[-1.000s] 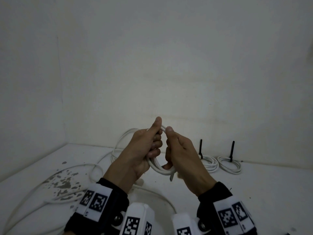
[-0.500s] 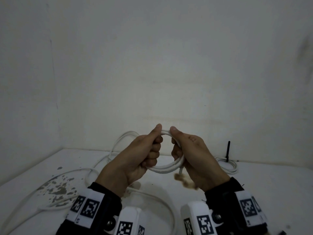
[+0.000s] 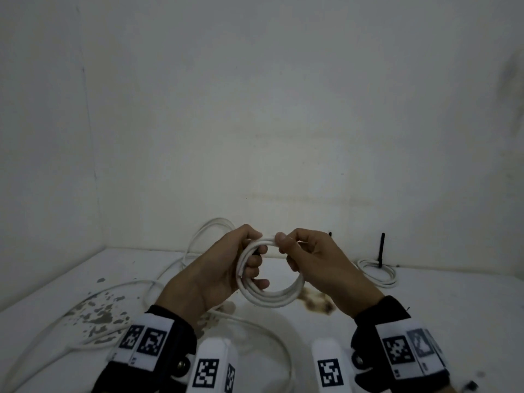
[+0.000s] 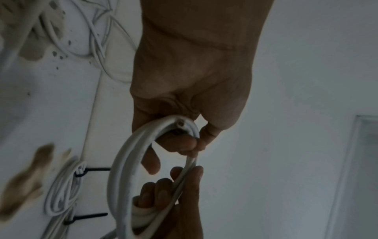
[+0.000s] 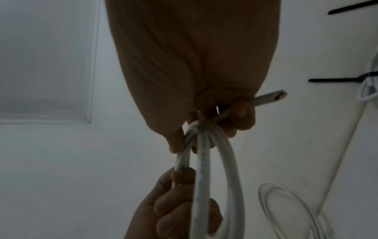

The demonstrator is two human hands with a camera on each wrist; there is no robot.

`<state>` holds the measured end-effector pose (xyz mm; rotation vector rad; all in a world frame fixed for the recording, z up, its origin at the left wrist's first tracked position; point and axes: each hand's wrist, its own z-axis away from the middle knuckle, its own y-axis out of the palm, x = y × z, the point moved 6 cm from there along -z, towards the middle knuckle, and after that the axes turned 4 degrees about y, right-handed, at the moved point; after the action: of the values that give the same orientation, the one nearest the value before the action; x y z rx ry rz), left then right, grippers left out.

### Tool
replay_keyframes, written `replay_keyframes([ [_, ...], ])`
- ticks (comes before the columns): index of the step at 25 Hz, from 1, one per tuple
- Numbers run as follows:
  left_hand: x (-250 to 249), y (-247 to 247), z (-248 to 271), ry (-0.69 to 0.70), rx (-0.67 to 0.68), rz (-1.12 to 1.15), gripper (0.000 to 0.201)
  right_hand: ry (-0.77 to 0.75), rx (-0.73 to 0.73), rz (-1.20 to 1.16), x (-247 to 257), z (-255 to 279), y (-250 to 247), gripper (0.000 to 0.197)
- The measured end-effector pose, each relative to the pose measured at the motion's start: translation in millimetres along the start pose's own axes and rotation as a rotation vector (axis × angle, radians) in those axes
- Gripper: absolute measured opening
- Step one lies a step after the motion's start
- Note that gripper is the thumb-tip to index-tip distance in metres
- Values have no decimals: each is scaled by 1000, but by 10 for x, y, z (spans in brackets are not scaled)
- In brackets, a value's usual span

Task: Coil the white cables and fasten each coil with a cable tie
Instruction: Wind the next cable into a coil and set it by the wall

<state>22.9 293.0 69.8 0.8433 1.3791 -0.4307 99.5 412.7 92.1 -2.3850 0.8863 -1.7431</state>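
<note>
The left hand (image 3: 224, 268) has its fingers curled round one side of a small round coil of white plastic-sheathed cable (image 3: 272, 296), and the right hand (image 3: 317, 262) pinches the top of the same coil between thumb and fingers; both hands hold it in the air above the white counter (image 3: 425, 321), in front of the person. In the left wrist view a cut end of the cable (image 4: 181, 124) lies tucked against the turns near the left fingers; in the right wrist view another cut end (image 5: 274, 96) sticks out past the right fingers; so this cable looks fully wound, but I see no tie on it yet.

Further out, near the wall at the right, a finished white coil (image 3: 377, 272) lies on the counter with a black cable tie (image 3: 381, 249) standing up from it; the left wrist view shows two black ties (image 4: 92, 169) on coils there. At the left, loose white cable (image 3: 119, 290) lies spread over the stained counter, not coiled; I judge the task is partly done, with this coil to fasten and the loose cable left.
</note>
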Motion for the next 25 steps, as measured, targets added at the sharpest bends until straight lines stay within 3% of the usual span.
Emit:
replay_keyframes([
  [3, 70, -19, -27, -2, -68, -45, 35, 27, -8, 40, -91, -48, 56, 43],
  [6, 71, 13, -61, 112, -183, -84, 40, 9, -48, 35, -124, -64, 91, 43],
  [8, 46, 8, -72, 161, -228, -51, 41, 14, 7, -28, -120, -42, 105, 34],
  [10, 28, 0, -67, 165, -231, -38, 43, -16, 82, -78, -74, -7, 119, 24],
  [15, 13, 92, -26, 160, -157, -27, 47, -193, -153, 187, -21, -21, 4, 27],
  [21, -44, 141, 11, 176, -88, 6, 38, -112, -103, 12, 5, 6, -13, 40],
  [25, -29, 129, 6, 210, -220, -41, 48, -81, -101, -82, -5, -1, 26, 38],
])
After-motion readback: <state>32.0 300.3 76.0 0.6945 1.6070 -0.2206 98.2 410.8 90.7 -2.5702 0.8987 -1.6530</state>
